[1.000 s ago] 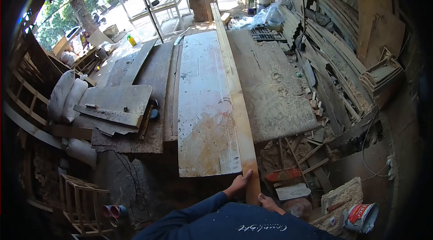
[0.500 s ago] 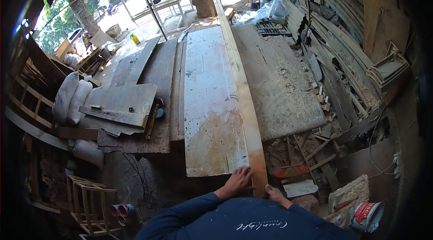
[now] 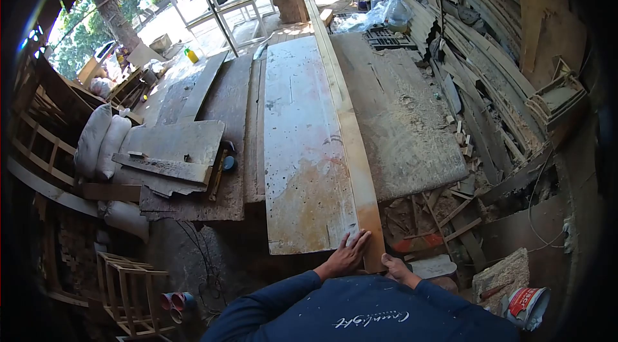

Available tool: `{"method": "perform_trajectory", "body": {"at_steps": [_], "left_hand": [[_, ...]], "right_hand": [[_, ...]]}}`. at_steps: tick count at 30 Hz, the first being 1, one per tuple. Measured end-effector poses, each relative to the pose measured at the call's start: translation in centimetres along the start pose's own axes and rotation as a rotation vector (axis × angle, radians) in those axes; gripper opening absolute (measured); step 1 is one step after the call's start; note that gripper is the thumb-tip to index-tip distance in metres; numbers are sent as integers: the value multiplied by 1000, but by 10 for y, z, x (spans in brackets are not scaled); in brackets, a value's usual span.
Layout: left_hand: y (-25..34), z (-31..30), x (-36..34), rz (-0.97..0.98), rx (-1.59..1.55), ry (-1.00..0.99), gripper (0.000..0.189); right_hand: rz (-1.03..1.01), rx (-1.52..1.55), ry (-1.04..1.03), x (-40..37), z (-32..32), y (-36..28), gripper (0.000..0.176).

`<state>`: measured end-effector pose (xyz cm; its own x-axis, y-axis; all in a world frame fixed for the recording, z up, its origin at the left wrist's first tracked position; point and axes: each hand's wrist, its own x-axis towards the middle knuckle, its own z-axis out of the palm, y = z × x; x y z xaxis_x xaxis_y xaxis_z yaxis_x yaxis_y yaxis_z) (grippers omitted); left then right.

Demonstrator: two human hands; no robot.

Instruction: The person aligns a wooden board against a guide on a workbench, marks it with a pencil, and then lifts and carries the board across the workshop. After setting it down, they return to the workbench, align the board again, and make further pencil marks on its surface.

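Since the earlier frame, the left hand (image 3: pixel 346 256) has shifted rightward, its fingertips reaching further onto the plank (image 3: pixel 360 171). Farthest left, loose boards (image 3: pixel 196 137) lie stacked, apart from the work. Next comes the long pale counter (image 3: pixel 302 149); the plank runs lengthwise along its right side, probably so the counter's length supports it. Over the counter's near corner, the left hand lies flat with fingers slightly apart, seemingly to steady the plank from above. At the plank's near end, the right hand (image 3: pixel 400 270) sets its thumb on the right edge, perhaps to guide it; its other fingers are hidden, so one cannot tell whether they clamp. Rightmost, sawdust (image 3: pixel 412 117) covers another board.
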<state>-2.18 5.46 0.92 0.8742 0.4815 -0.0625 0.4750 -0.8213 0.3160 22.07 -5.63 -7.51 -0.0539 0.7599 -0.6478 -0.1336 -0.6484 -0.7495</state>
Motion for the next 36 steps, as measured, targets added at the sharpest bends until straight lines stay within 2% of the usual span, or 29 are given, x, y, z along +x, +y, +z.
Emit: {"method": "perform_trajectory", "body": {"at_steps": [5,9,14,20,23,26,29,36], "left_hand": [[-1,-13,7,-66,-27,-69,110],[-11,-6,11,-43,-5,7,108],[-21,-2,16,-35,18,26,107],[-25,-10,20,-75,12,-31,102],[-27,-10,22,-96,55,-58,99],[-30,-5,24,-131,45,-37,98],[-35,8,23,-160,27,70,99],[-39,-5,30,-221,71,75,101]], "right_hand": [[-22,40,-17,15,-2,-3,49],[1,131,-73,14,2,-25,50],[28,244,-113,45,-8,-4,52],[-36,86,-74,36,0,-44,51],[26,307,-168,61,-9,-22,49],[18,277,-135,73,-12,-20,48],[-28,194,-133,72,-10,-37,49],[-36,186,-162,90,-9,-55,49]]}}
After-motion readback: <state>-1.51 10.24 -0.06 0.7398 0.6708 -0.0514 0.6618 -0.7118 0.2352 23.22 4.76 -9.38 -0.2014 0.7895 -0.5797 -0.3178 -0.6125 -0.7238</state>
